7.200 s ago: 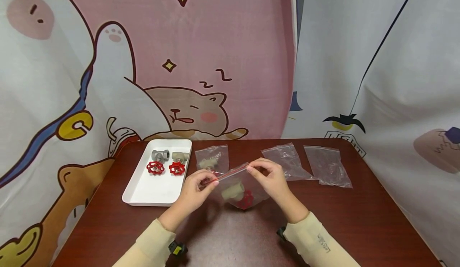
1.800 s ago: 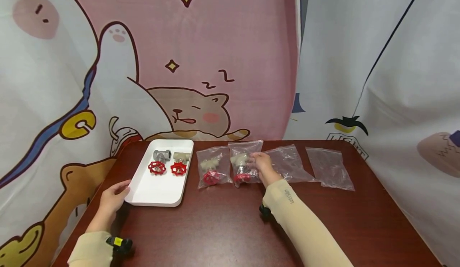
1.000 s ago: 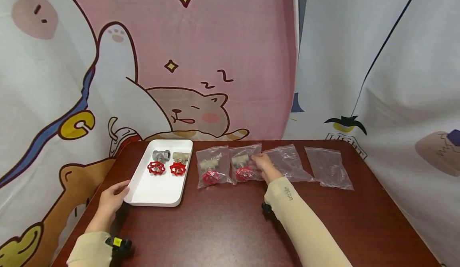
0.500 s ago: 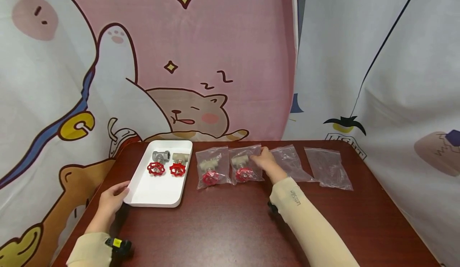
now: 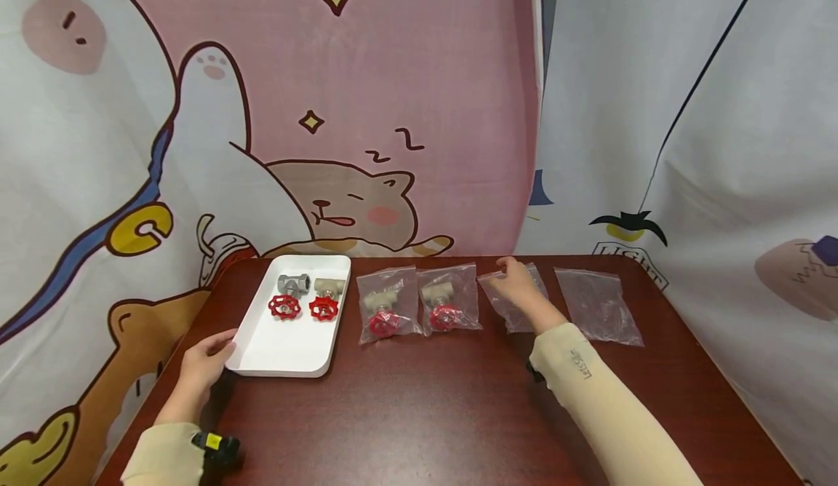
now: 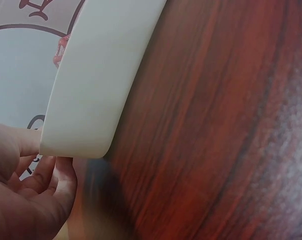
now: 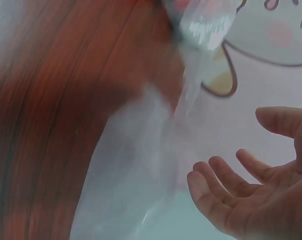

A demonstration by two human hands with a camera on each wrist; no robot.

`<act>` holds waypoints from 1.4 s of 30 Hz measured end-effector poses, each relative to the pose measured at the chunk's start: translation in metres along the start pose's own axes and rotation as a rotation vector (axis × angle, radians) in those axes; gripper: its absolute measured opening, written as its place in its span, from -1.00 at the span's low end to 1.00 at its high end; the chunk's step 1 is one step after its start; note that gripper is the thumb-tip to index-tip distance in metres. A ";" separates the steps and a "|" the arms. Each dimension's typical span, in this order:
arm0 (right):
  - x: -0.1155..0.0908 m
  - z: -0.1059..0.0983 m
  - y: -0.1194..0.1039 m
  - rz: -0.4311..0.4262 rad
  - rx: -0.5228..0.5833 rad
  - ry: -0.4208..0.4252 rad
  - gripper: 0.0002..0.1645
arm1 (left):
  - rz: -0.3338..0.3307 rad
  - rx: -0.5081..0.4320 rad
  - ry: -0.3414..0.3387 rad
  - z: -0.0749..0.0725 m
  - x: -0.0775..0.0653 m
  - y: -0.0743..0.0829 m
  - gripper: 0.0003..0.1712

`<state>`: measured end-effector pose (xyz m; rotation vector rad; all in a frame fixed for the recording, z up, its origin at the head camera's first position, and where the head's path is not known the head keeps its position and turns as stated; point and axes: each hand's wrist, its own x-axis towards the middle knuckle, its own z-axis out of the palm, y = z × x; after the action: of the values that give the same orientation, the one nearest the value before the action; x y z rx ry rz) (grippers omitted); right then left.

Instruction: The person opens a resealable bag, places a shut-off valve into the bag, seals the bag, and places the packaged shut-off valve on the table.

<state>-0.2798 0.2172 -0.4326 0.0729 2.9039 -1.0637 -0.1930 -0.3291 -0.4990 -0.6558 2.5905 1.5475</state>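
My left hand holds the near left corner of a white tray. In the left wrist view the thumb lies at the tray's rim and the fingers bend beneath the corner. Above an empty clear zip bag, my right hand hovers, fingers loosely bent and holding nothing. The right wrist view shows this hand apart from the blurred bag. Left of it lie two zip bags, each with a beige valve and red handwheel inside.
Inside the tray sit a grey metal valve and a beige valve, both with red handwheels. A second empty zip bag lies at the right of the brown table. A printed curtain hangs behind.
The bag handled by both hands earlier now lies beside the first filled bag. My right hand has let go of it and moved right over the empty bag. The left hand has moved to the tray.
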 end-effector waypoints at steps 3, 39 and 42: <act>0.001 -0.009 0.015 0.014 -0.021 0.007 -0.37 | -0.007 -0.005 -0.025 -0.003 0.001 -0.002 -0.38; 0.000 -0.016 0.094 0.285 -0.106 0.034 -0.57 | -0.014 -0.015 -0.027 -0.003 0.003 -0.001 -0.39; 0.000 -0.017 0.094 0.275 0.020 0.072 -0.66 | -0.012 -0.014 -0.017 -0.002 0.002 -0.001 -0.41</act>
<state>-0.2742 0.2993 -0.4801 0.5046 2.8340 -1.0600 -0.1941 -0.3317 -0.4990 -0.6552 2.5610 1.5625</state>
